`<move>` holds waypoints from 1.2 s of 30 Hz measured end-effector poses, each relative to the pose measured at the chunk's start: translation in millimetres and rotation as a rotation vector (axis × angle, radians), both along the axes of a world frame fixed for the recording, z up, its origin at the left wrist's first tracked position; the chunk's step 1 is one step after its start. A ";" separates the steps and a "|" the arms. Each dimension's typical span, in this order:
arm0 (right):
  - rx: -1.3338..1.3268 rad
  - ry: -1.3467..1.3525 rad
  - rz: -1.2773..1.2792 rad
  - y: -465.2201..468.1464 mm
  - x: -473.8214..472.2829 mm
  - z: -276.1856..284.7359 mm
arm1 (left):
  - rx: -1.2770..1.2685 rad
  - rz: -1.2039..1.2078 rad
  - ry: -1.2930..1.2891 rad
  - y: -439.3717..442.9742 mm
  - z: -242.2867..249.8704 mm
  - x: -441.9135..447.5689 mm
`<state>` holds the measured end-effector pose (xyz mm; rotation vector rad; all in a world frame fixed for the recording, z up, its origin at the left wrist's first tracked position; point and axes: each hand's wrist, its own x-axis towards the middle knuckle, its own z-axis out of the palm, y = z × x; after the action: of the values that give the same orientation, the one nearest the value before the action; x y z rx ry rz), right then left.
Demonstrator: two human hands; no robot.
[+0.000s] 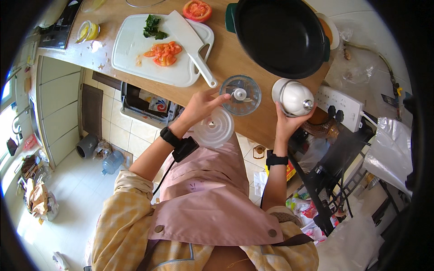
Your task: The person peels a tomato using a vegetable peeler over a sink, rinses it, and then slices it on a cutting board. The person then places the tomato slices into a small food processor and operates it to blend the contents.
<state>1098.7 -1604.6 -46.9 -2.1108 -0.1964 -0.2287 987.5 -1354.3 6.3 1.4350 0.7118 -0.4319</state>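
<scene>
My left hand (206, 105) reaches over the near edge of the wooden counter, its thumb and fingers at the rim of a clear chopper bowl (252, 101) with a white-hubbed blade inside. Below that hand is a round translucent plastic lid (214, 128); how it is held is hard to see. At the counter's right end, my right hand (292, 118) grips a white, rounded chopper motor unit (294, 96) with a silver button. Left of the bowl, a white cutting board (129, 59) carries chopped tomato (164, 52), dark green leaves (152, 25) and a white knife (188, 35).
A large black pan (281, 34) with green handles stands behind the motor unit. A halved tomato (197, 11) and a small glass bowl of yellow food (89, 32) are on the counter. A power strip (342, 108) with plugs lies right. An open bin or drawer (149, 118) sits below the counter.
</scene>
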 end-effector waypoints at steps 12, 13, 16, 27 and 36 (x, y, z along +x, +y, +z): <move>-0.041 -0.343 0.273 43.9 -103.3 77.8 | 0.028 0.466 -0.029 128.0 40.7 -121.5; -0.112 -0.363 0.367 62.9 -102.7 85.0 | 0.303 0.513 -0.065 159.1 44.3 -130.4; -0.177 -0.025 0.645 138.0 -96.3 85.8 | 0.715 0.821 -0.334 251.8 47.0 -137.8; -0.724 0.143 0.377 244.5 -73.2 31.3 | 0.948 0.734 -0.140 394.5 -66.7 -84.6; -0.046 0.625 0.020 223.2 -161.7 36.0 | 0.955 0.376 -0.635 228.7 -36.7 -61.8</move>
<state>937.0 -1381.5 -10.9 -2.1192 0.1511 0.4509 925.7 -1125.5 -30.4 2.1014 0.6532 0.7438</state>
